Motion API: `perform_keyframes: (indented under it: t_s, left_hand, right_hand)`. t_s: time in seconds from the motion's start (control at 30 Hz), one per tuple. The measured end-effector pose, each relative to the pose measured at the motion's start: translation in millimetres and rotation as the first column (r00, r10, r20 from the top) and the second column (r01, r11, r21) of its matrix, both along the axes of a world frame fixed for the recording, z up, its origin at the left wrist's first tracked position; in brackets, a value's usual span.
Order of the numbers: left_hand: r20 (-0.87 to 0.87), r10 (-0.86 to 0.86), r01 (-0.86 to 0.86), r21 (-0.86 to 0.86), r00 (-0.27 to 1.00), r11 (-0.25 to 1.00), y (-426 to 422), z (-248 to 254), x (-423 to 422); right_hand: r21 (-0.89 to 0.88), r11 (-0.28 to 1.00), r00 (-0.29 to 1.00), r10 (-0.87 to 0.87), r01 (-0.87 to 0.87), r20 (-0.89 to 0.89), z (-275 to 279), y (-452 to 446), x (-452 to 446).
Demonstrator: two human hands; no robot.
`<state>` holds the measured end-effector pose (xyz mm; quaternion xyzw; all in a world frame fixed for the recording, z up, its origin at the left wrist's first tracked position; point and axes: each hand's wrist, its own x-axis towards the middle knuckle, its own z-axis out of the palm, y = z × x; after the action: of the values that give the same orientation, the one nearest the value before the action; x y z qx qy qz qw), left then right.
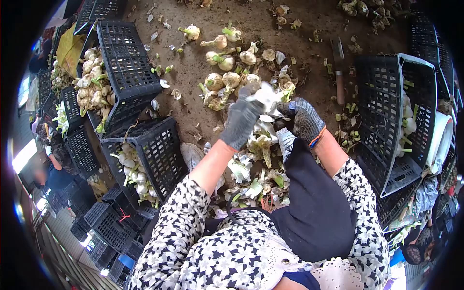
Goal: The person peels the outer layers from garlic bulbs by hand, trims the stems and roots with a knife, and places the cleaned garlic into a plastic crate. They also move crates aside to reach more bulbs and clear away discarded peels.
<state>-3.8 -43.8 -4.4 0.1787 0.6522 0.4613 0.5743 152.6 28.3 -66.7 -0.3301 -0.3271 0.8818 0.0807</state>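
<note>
A white garlic bulb [265, 96], smeared by motion, is between my two gloved hands. My left hand [242, 116] closes round its left side in a dark grey glove. On the right, my right hand [305, 118] has its fingers curled in against the garlic's lower right; exactly what its fingertips pinch is partly hidden. Unpeeled garlic bulbs [223, 82] with short green stems lie on the ground just beyond my left hand. Loose garlic skins [261, 142] and leaf scraps are heaped below both hands.
Black crates holding garlic stand at left, one higher [129, 58] and one lower [159, 145]. Another crate [379, 111] lies tipped at right with white garlic inside. A wooden-handled blade [339, 82] lies on the soil. Another person [58, 154] is at far left.
</note>
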Motion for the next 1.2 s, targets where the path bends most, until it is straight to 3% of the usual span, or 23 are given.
perform_keyframes:
  t_s: [0.03,0.1,0.17,0.23,0.3,0.33,0.37,0.4,0.43,0.5,0.53,0.57,0.6,0.63,0.67,0.7,0.77,0.8,0.83,0.9,1.1,1.17,1.2]
  left_hand:
    - [0.004,-0.002,0.002,-0.006,1.0,1.0,-2,0,5]
    - [0.056,0.098,-0.099,0.029,0.994,0.995,-4,1,10]
    - [0.303,0.275,-0.285,-0.013,0.912,0.959,2,0,14]
    - [0.731,0.514,-0.55,-0.227,0.449,0.804,4,2,20]
    - [0.774,0.514,-0.559,-0.255,0.371,0.789,6,-4,21]
    - [0.812,0.481,-0.555,-0.245,0.331,0.795,6,-5,21]
    - [0.847,0.445,-0.55,-0.232,0.292,0.803,6,-4,20]
    - [0.848,0.44,-0.549,-0.226,0.295,0.804,8,-3,20]
    - [0.751,0.494,-0.549,-0.212,0.438,0.809,9,-2,19]
    - [0.481,0.564,-0.546,-0.195,0.671,0.815,8,2,18]
    - [0.443,0.389,-0.428,-0.014,0.808,0.904,-3,-10,11]
    - [0.157,0.259,-0.272,0.067,0.953,0.96,-1,-10,6]
    - [-0.03,0.184,-0.173,0.23,0.982,0.958,-1,-14,9]
    - [-0.223,0.131,-0.042,0.365,0.966,0.93,-2,-17,13]
    - [-0.528,-0.063,0.226,0.251,0.847,0.941,-5,-14,7]
    - [-0.528,-0.065,0.229,0.252,0.847,0.94,-3,-13,10]
    - [-0.294,0.196,-0.055,0.428,0.936,0.902,2,-7,19]
    - [0.019,0.263,-0.261,0.202,0.965,0.944,2,2,19]
    - [0.021,0.264,-0.263,0.199,0.964,0.944,3,6,15]
    - [0.677,0.433,-0.419,-0.198,0.596,0.886,5,8,4]
    - [0.513,0.359,-0.421,0.003,0.779,0.907,3,-7,7]
    - [0.602,0.415,-0.377,-0.197,0.682,0.905,-15,-10,8]
    - [0.423,0.146,-0.196,0.075,0.894,0.978,-20,3,21]
  right_hand:
    - [0.442,0.884,0.985,0.173,-0.152,-0.008,-14,-2,7]
    - [0.578,0.769,0.956,0.283,-0.273,0.075,-12,-2,3]
    - [0.054,0.998,0.999,0.03,-0.031,0.014,-9,-7,-6]
    - [-0.186,0.983,0.999,-0.014,0.008,-0.032,-30,-14,8]
    - [0.165,0.982,0.993,0.075,-0.089,0.091,-14,-15,12]
    - [0.166,0.982,0.993,0.079,-0.093,0.089,-2,-15,11]
    - [-0.117,0.993,0.992,-0.047,0.034,-0.114,16,-14,6]
    - [-0.406,0.908,0.937,-0.223,0.099,-0.269,25,-11,3]
    - [-0.707,0.68,0.925,-0.367,0.197,-0.096,-25,-17,7]
    - [-0.32,0.893,0.949,-0.303,0.316,0.09,13,0,-4]
    - [-0.319,0.894,0.949,-0.302,0.315,0.089,13,-2,-9]
    - [0.194,0.944,0.95,-0.292,0.268,0.111,12,-4,-15]
    - [0.652,0.746,0.945,-0.297,0.139,0.139,13,-5,-19]
    - [0.651,0.747,0.943,-0.3,0.138,0.144,16,-6,-20]
    - [0.363,0.907,0.95,-0.279,0.213,0.138,27,-2,-21]
    - [0.035,0.965,0.958,-0.262,0.26,0.12,33,1,-23]
    - [0.002,0.952,0.941,-0.303,0.306,0.149,36,5,-27]
    - [-0.029,0.936,0.923,-0.339,0.35,0.183,36,6,-27]
    - [-0.031,0.937,0.923,-0.337,0.349,0.186,34,4,-26]
    - [-0.169,0.918,0.931,-0.365,0.358,-0.008,29,-2,-26]
    - [0.009,0.886,0.87,-0.458,0.464,0.181,15,7,-25]
    - [-0.231,0.746,0.773,-0.547,0.625,0.322,-9,10,-23]
    - [-0.323,0.708,0.776,-0.537,0.628,0.332,-3,9,-24]
